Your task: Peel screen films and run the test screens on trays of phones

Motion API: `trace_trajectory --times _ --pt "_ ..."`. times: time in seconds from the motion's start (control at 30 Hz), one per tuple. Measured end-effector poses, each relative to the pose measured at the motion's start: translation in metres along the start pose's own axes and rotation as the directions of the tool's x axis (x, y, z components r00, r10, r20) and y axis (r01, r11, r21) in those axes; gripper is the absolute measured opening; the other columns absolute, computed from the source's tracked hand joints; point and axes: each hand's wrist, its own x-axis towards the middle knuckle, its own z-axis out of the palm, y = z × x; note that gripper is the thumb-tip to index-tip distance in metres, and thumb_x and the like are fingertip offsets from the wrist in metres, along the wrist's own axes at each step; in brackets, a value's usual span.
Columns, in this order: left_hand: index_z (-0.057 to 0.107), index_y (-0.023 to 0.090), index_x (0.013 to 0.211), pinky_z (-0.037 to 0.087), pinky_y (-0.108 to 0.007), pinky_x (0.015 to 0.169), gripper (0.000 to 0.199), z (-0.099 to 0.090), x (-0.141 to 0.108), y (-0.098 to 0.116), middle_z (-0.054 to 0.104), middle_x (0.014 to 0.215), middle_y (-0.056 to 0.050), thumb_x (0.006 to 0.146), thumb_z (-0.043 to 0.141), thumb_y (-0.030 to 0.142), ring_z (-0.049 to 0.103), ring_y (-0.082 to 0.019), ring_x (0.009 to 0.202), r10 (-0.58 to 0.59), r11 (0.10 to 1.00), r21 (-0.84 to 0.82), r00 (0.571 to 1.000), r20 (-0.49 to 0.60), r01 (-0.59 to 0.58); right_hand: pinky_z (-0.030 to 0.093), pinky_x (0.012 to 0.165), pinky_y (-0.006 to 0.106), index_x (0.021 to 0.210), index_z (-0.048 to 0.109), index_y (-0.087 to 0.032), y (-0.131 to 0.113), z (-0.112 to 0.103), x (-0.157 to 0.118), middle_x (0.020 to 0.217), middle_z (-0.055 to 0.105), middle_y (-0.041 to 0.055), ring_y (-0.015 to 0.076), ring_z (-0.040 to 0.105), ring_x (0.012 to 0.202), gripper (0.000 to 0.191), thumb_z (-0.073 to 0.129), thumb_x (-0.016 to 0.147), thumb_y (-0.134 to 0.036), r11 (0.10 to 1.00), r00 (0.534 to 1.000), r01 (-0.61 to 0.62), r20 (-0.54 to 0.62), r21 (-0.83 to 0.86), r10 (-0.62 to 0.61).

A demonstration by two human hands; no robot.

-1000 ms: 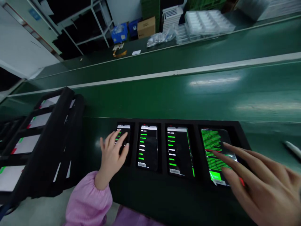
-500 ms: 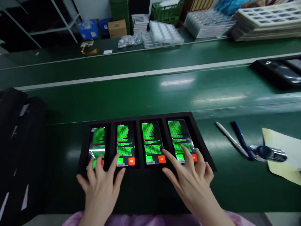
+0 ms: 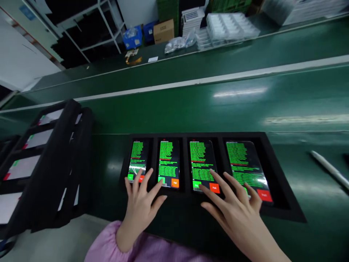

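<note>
A long black tray [image 3: 296, 215] lies on the green bench with several lit smartphones in its slots, each showing green text with a green and a red button at the bottom. My left hand [image 3: 140, 203] is spread over the lower ends of the leftmost phone [image 3: 137, 154] and the second phone [image 3: 169, 154], its index fingertip at the second one's green button. Fingers apart, my right hand [image 3: 237, 203] reaches over the third phone [image 3: 201, 156], index fingertip beside its green button. Its outer fingers cover part of the rightmost phone's [image 3: 242, 156] lower end. Neither hand grasps anything.
Stacked black trays [image 3: 58, 145] holding pale-screened devices stand at the left. A white pen [image 3: 329, 167] lies at the right. Beyond the bench's white strip [image 3: 199, 80] are a plastic bag [image 3: 180, 43], clear plastic trays [image 3: 231, 27], a cardboard box [image 3: 163, 31] and a blue bin [image 3: 132, 37].
The view has swung left, so the scene sits further right and more of the left stack shows. My right index finger has shifted left across the third phone, from its red button toward the green one.
</note>
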Motion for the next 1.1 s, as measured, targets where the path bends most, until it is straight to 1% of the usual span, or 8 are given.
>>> trace_trajectory --times 0.13,0.27,0.43,0.53,0.63,0.93,1.03,1.1 --pt "0.063 0.034 0.142 0.035 -0.06 0.124 0.041 -0.001 -0.021 -0.046 0.058 0.147 -0.011 0.102 0.054 0.033 0.052 -0.031 0.14 -0.183 0.977 -0.151 0.96 -0.21 0.154 0.039 0.098 0.059 0.123 0.072 -0.029 0.021 -0.018 -0.023 0.14 0.065 0.0146 0.0391 0.058 0.126 0.03 0.047 0.109 -0.038 0.976 0.973 -0.216 -0.073 0.024 0.218" --pt "0.075 0.029 0.119 0.023 -0.067 0.126 0.033 -0.002 -0.027 -0.077 0.055 0.152 -0.011 0.104 0.049 0.043 0.042 -0.038 0.149 -0.334 0.942 -0.083 0.931 -0.151 0.324 0.038 0.098 0.063 0.115 0.078 -0.026 0.037 -0.032 -0.039 0.143 0.062 0.0162 0.045 0.055 0.128 0.038 0.044 0.109 -0.041 0.944 0.951 -0.309 -0.033 -0.119 0.307" --pt "0.057 0.025 0.148 0.033 -0.06 0.124 0.048 -0.014 -0.016 -0.041 0.053 0.149 -0.016 0.105 0.046 0.042 0.048 -0.035 0.143 -0.303 0.949 -0.148 0.933 -0.192 0.278 0.042 0.095 0.063 0.133 0.07 -0.031 0.017 -0.034 -0.034 0.143 0.061 0.0152 0.0428 0.057 0.127 0.037 0.043 0.109 -0.041 0.934 0.938 -0.346 0.001 -0.088 0.348" --pt "0.057 0.031 0.15 0.036 -0.074 0.115 0.05 -0.011 -0.006 -0.009 0.049 0.147 -0.018 0.105 0.043 0.05 0.044 -0.043 0.141 -0.249 0.968 -0.028 0.968 -0.029 0.248 0.046 0.091 0.069 0.141 0.066 -0.039 -0.003 -0.022 -0.026 0.147 0.055 0.0174 0.0495 0.049 0.133 0.044 0.04 0.108 -0.054 0.928 0.928 -0.336 0.113 -0.16 0.356" --pt "0.055 0.047 0.149 0.029 -0.091 0.103 0.046 -0.003 0.011 0.01 0.042 0.148 -0.017 0.106 0.039 0.052 0.034 -0.052 0.146 -0.235 0.969 0.122 0.959 0.162 0.216 0.042 0.094 0.082 0.143 0.064 -0.043 -0.012 -0.005 -0.013 0.146 0.054 0.0189 0.0558 0.039 0.141 0.045 0.05 0.104 -0.061 0.921 0.924 -0.32 0.142 -0.223 0.356" --pt "0.05 0.05 0.151 0.011 -0.092 0.112 0.048 0.001 0.114 0.0 0.033 0.156 -0.014 0.107 0.032 0.059 0.015 -0.05 0.158 -0.357 0.93 0.023 0.882 0.307 0.368 0.038 0.089 0.092 0.137 0.069 -0.041 0.025 0.032 0.057 0.144 0.054 0.0212 0.0599 0.038 0.142 0.044 0.058 0.1 -0.062 0.888 0.899 -0.391 0.109 -0.242 0.425" --pt "0.05 0.051 0.15 0.008 -0.092 0.112 0.049 0.002 0.126 -0.001 0.034 0.158 -0.013 0.107 0.03 0.061 0.014 -0.05 0.158 -0.383 0.916 0.02 0.859 0.341 0.401 0.036 0.09 0.093 0.14 0.066 -0.043 0.032 0.028 0.063 0.146 0.053 0.0192 0.0597 0.035 0.144 0.045 0.055 0.102 -0.063 0.883 0.875 -0.418 0.167 -0.213 0.455" --pt "0.051 0.048 0.151 0.012 -0.091 0.114 0.051 0.001 0.119 -0.01 0.035 0.159 -0.013 0.107 0.028 0.061 0.015 -0.049 0.159 -0.381 0.914 -0.025 0.879 0.286 0.404 0.037 0.095 0.09 0.145 0.062 -0.043 0.041 0.012 0.058 0.147 0.054 0.0173 0.0563 0.036 0.145 0.047 0.049 0.104 -0.063 0.898 0.882 -0.423 0.173 -0.123 0.439"
